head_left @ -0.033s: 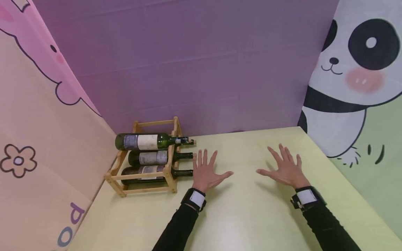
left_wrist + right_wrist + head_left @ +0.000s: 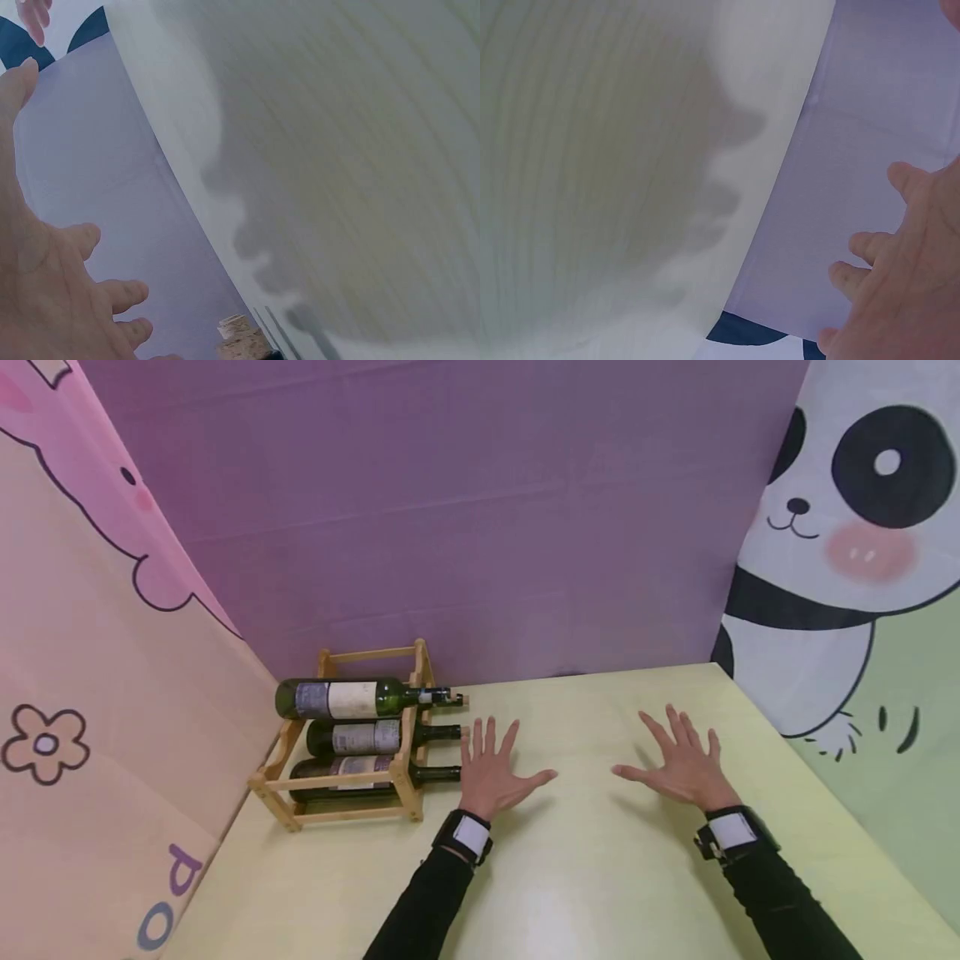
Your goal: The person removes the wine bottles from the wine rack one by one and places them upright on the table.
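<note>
My left hand (image 2: 491, 777) hovers above the table with its fingers spread, just right of the bottle necks, and holds nothing. My right hand (image 2: 684, 768) is spread the same way farther right, also holding nothing. Beside the left hand stands a wooden wine rack (image 2: 352, 815) with several wine bottles lying in it. On top rests a green wine bottle (image 2: 352, 699); below it are a dark wine bottle (image 2: 366, 737) and a lower wine bottle (image 2: 352, 767) partly behind the rack's rail. A cork (image 2: 244, 341) shows near the left fingers in the left wrist view.
The pale table (image 2: 570, 877) meets a purple backdrop (image 2: 480, 527) at its far edge. A pink patterned wall sheet (image 2: 112, 693) borders the left side, close to the rack. On the right hangs a sheet with a printed panda (image 2: 810, 668).
</note>
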Available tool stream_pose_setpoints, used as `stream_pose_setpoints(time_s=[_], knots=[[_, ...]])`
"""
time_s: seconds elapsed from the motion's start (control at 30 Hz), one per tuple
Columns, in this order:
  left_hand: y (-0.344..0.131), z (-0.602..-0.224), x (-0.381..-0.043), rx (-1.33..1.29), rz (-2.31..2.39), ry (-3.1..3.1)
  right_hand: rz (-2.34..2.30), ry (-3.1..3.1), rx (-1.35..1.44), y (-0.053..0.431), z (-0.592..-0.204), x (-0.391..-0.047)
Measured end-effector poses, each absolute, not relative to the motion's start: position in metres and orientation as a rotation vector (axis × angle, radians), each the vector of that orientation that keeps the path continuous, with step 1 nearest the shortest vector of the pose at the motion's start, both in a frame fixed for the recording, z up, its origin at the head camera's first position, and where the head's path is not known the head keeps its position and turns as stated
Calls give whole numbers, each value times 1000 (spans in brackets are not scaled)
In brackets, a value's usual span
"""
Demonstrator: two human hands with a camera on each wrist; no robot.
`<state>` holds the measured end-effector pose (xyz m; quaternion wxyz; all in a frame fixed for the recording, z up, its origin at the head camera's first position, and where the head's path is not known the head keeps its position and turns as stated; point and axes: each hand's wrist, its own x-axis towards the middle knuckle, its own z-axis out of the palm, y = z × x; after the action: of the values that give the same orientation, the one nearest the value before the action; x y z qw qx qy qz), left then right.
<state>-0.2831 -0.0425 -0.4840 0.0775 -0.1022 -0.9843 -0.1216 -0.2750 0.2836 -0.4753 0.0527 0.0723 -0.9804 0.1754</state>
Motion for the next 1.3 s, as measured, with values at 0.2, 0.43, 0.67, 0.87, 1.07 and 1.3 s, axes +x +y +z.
stream_pose_setpoints(time_s=[0.2, 0.43, 0.67, 0.87, 1.07, 1.3], knots=[[-45, -484, -282, -308, -349, -2963, 544, -2965, 220, 285, -481, -275], [-50, -478, -278, -326, -422, -2935, 564, -2955, 225, 286, -481, -276], [-58, -470, -274, -342, -445, -2886, 601, -2950, 238, 282, -478, -275], [-64, -461, -271, -342, -490, -2844, 626, -2947, 246, 278, -475, -273], [-72, -449, -265, -352, -523, -2810, 692, -2939, 267, 274, -470, -271], [-82, -435, -257, -367, -560, -2709, 707, -2917, 279, 271, -464, -269]])
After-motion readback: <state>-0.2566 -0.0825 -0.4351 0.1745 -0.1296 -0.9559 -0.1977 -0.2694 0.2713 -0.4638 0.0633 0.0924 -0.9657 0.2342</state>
